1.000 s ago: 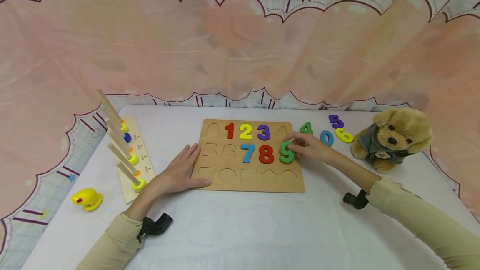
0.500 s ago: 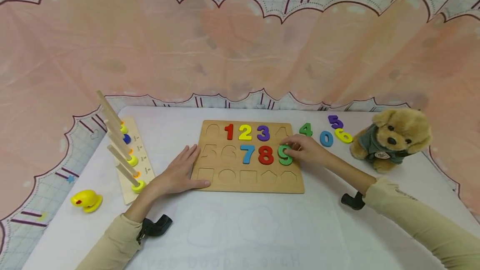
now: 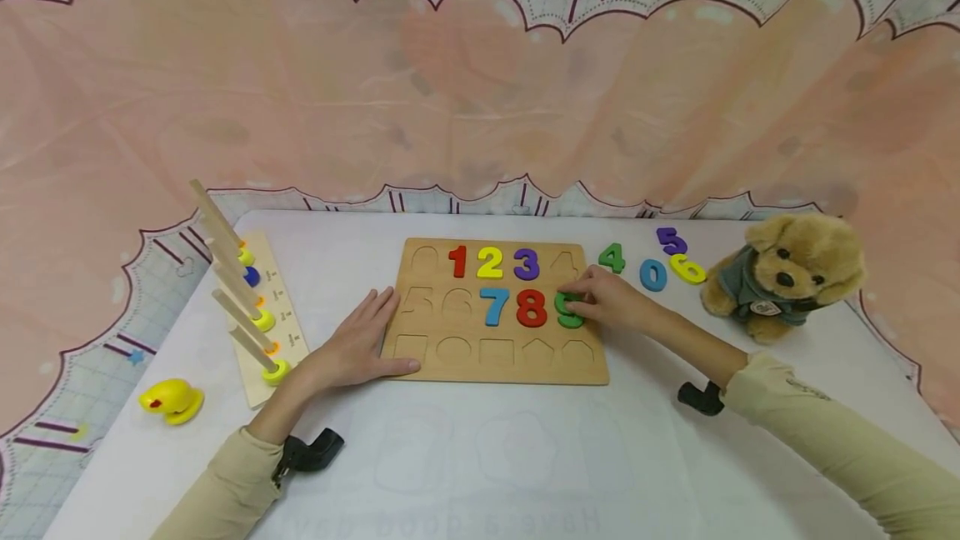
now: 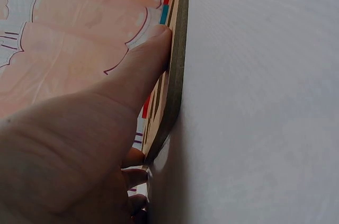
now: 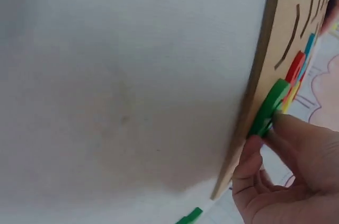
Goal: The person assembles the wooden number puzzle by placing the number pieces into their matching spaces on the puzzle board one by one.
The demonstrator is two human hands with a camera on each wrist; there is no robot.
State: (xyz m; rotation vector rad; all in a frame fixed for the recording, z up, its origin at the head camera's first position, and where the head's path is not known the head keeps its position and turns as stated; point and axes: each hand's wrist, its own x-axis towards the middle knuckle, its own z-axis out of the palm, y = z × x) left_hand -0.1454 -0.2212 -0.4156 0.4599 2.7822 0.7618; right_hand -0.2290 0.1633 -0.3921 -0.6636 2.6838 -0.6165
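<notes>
A wooden number puzzle board [image 3: 495, 369] lies on the white table. Red 1, yellow 2, purple 3, blue 7 and red 8 [image 3: 532, 308] sit in its upper two rows. My right hand [image 3: 611, 298] pinches the green number 9 [image 3: 567, 319] at the right end of the middle row, its fingers covering part of it. In the right wrist view, thumb and finger meet at one end of the green 9 [image 5: 271, 105], which stands proud of the board. My left hand [image 3: 356, 344] rests along the board's left edge, fingers spread and thumb over the near corner.
Right of the board lie a green 4 [image 3: 612, 257], blue 0 [image 3: 653, 276], purple 5 [image 3: 671, 241] and yellow 6 [image 3: 687, 269]. A plush dog [image 3: 783, 277] sits beyond them. At left are a wooden peg stand [image 3: 288, 327] with rings and a yellow toy duck [image 3: 172, 400].
The green 9 has shifted slightly left and the right hand's fingers now cover more of it. The left hand stays in place on the board.
</notes>
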